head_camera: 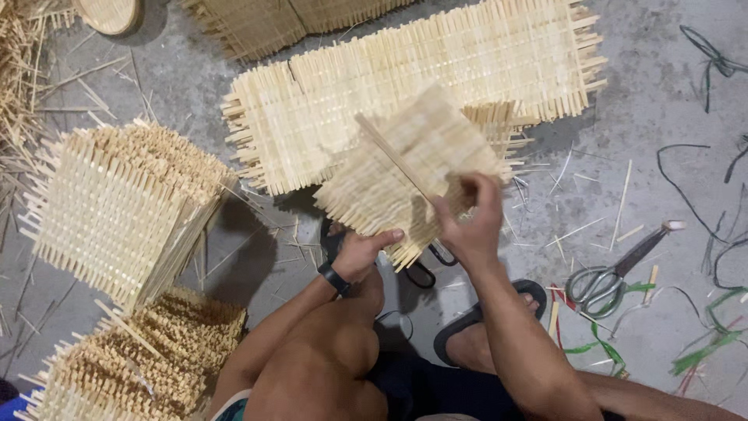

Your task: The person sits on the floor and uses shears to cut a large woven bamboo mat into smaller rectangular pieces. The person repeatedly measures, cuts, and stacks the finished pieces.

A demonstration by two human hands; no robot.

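Two hands hold a tilted woven mat [405, 168]: left hand [360, 253] clenched on its lower edge, right hand [467, 218] pinching a strip [393, 160] running upper-left to lower-right.

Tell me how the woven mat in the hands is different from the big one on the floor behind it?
The held mat is small; the floor mat is much longer and wider. The held mat is lifted and tilted, gripped by the left hand and right hand; the floor mat lies flat, untouched. The held mat has a loose strip lying across it; the floor mat shows none. Both are pale woven strips with ragged ends sticking out.
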